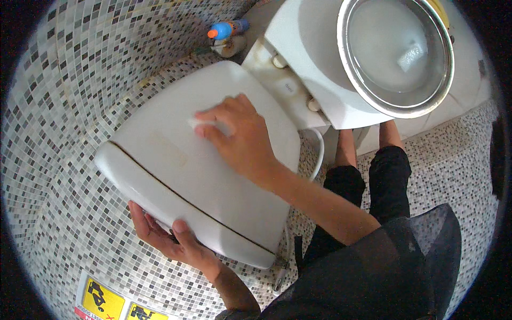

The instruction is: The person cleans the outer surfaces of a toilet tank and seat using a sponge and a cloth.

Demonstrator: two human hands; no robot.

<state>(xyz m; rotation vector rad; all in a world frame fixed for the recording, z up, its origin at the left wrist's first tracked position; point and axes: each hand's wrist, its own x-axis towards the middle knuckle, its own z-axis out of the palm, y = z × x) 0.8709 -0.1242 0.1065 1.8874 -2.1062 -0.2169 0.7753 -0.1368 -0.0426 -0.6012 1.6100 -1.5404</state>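
Note:
A white toilet tank [208, 192] fills the middle, its separate lid [176, 204] marked off by a dark seam. My right hand [240, 136] is over the tank's flat front face, pinching a small white pad [195, 122] against it. The pad is blurred and mostly hidden by the fingertips, so its material is unclear. A faint tan rectangular mark [170, 149] shows on the face near the hand. My left hand [172, 238] rests at the lid's outer edge, thumb on the near side and fingertips partly hidden around it.
A metal basin [446, 80] of cloudy water sits on the closed toilet seat cover [312, 52]. A blue bottle [226, 30] with an orange cap lies by the mosaic-tiled wall [100, 40]. A white hose [320, 152] curves beside the tank. Yellow pictogram signs [103, 298] are at the bottom.

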